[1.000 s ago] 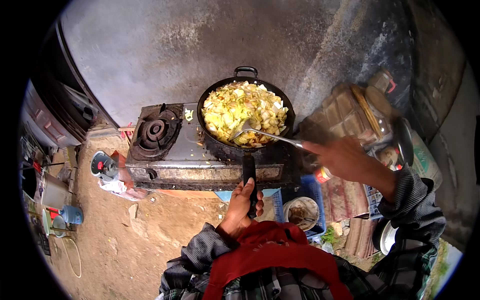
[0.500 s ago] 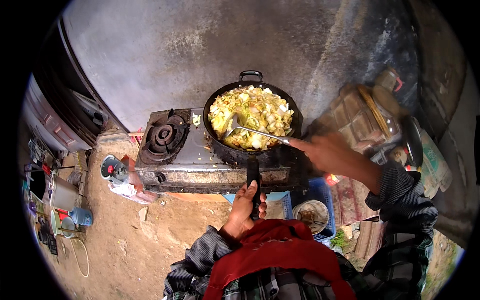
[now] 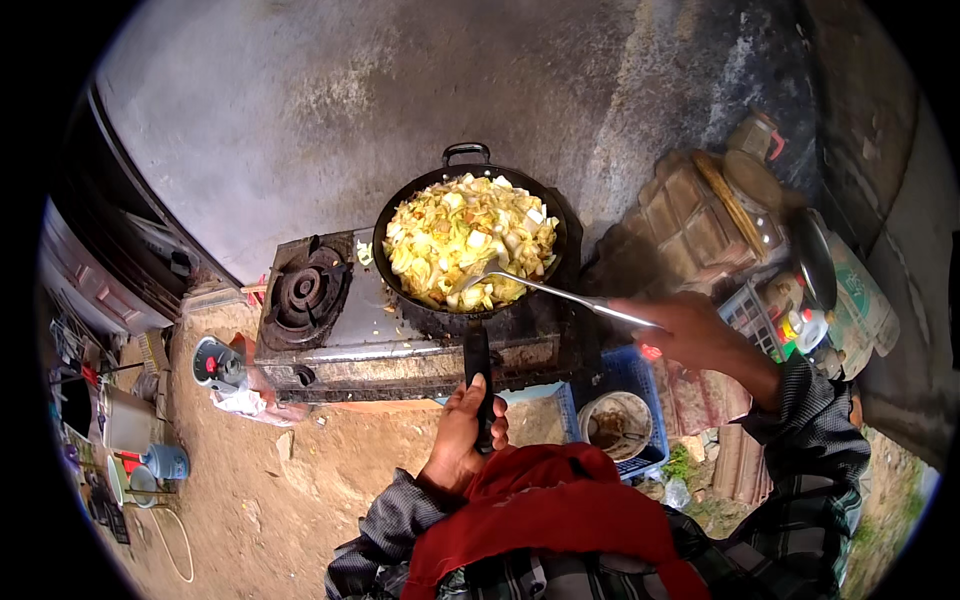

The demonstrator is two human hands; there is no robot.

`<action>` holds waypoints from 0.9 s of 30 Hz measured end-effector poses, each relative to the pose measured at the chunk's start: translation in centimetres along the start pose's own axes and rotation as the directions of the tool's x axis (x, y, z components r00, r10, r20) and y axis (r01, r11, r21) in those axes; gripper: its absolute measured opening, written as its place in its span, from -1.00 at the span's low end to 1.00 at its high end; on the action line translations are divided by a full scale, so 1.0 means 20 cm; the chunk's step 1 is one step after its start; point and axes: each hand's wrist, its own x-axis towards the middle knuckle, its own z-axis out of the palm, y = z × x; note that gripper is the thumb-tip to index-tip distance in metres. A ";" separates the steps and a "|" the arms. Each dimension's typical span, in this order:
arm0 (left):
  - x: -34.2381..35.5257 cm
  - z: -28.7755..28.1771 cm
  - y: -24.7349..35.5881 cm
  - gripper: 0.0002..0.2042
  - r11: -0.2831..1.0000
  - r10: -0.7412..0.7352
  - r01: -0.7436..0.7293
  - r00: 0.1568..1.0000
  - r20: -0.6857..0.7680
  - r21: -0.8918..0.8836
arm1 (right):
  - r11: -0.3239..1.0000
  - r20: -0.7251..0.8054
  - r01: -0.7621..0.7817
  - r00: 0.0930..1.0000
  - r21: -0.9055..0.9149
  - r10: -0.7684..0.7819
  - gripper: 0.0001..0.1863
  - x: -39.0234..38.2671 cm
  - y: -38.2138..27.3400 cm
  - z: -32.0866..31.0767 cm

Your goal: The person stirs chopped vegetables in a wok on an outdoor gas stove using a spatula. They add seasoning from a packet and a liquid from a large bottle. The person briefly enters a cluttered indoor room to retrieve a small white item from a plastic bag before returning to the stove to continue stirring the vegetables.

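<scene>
A black wok [image 3: 565, 235] full of chopped cabbage [image 3: 465, 225] sits over the right side of a grimy two-burner gas stove [image 3: 420, 365]. My left hand [image 3: 462, 425] is wrapped round the wok's black handle [image 3: 477, 350], below the stove's front edge. In my right hand [image 3: 690, 330] is the long metal handle of a spatula [image 3: 570, 297], gripped to the right of the wok. Its blade rests among the cabbage at the wok's near side, partly buried there.
An uncovered burner [image 3: 305, 290] takes up the stove's left side. Below right stands a blue crate [image 3: 655, 440] with a dirty white bucket [image 3: 617, 400]. Bricks [image 3: 685, 220], bottles and a dark lid [image 3: 812, 260] crowd the right. A concrete wall [image 3: 420, 80] rises behind.
My right hand has moved right and down, drawing the spatula nearer the wok's front edge. The cabbage is heaped differently. My view has shifted slightly; my left hand keeps its grip.
</scene>
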 end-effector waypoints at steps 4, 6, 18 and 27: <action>0.00 -0.01 -0.01 -0.74 1.000 0.014 -0.015 1.000 0.003 0.016 | 0.987 -0.053 -0.082 0.995 0.142 0.090 -0.48 -0.06 -0.08 -0.12; -0.01 -0.01 -0.01 -0.73 1.000 0.027 -0.027 1.000 0.005 0.013 | 0.971 -0.090 -0.090 0.990 0.220 0.112 -0.47 0.03 -0.11 -0.08; -0.01 0.00 0.00 -0.80 1.000 0.011 -0.011 1.000 0.016 -0.005 | 0.993 -0.062 -0.073 0.995 0.092 0.079 -0.47 0.16 -0.26 -0.08; 0.01 -0.01 -0.02 -0.83 0.999 0.004 -0.002 0.999 0.036 -0.041 | 0.975 -0.051 0.154 0.985 -0.161 -0.164 -0.43 0.23 -0.12 0.18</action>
